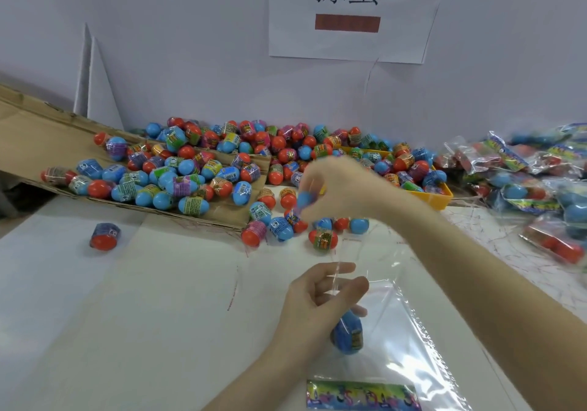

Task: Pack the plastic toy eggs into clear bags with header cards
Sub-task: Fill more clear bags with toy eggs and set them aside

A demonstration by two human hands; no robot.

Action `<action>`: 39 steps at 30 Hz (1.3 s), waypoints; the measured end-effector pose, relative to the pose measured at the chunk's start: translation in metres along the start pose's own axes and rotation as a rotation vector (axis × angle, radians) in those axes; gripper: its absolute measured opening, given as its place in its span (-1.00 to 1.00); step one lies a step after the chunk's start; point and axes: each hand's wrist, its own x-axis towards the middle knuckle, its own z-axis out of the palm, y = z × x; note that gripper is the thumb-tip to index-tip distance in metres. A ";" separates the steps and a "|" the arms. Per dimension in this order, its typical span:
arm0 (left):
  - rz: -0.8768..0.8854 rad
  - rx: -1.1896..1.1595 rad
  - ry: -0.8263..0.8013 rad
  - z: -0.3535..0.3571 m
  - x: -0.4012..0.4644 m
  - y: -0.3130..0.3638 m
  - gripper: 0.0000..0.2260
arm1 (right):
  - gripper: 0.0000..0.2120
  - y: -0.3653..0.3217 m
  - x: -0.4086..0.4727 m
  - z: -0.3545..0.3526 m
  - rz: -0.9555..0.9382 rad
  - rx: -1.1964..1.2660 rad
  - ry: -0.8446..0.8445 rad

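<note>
My left hand [317,302] pinches the open mouth of a clear bag [400,331] held above the white table. A blue toy egg [347,334] sits inside the bag, and a colourful header card [362,396] shows at its lower end. My right hand [333,188], blurred, reaches over the egg pile and grips a blue egg [305,199] in curled fingers. Several red-and-blue eggs [197,169] lie heaped on a cardboard sheet and on the table.
A flattened cardboard sheet [38,134] slopes in from the left. A yellow tray [441,196] holds more eggs at the right. Packed bags [540,182] are piled at the far right. One stray egg [104,237] lies alone at the left. A paper sign [349,13] hangs on the wall.
</note>
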 end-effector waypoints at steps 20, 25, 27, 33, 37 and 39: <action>0.141 -0.019 -0.034 0.001 0.000 0.001 -0.62 | -0.67 0.023 -0.081 -0.025 -0.045 -0.090 -0.333; 0.140 -0.021 -0.024 0.001 -0.001 0.000 -0.70 | -0.79 0.022 -0.081 -0.019 -0.062 -0.081 -0.325; 0.133 -0.025 -0.034 0.000 -0.001 0.000 -0.74 | -0.68 0.023 -0.082 -0.013 -0.064 -0.048 -0.293; 0.108 -0.022 -0.087 -0.002 0.001 0.000 -0.72 | -0.53 0.030 -0.089 0.005 -0.093 -0.069 -0.284; 0.042 0.001 -0.221 -0.008 0.002 0.001 -0.57 | -0.79 0.036 -0.088 0.009 -0.142 -0.128 -0.329; 0.027 0.103 -0.272 -0.011 0.003 0.000 -0.40 | -0.83 0.039 -0.088 0.009 -0.129 -0.126 -0.327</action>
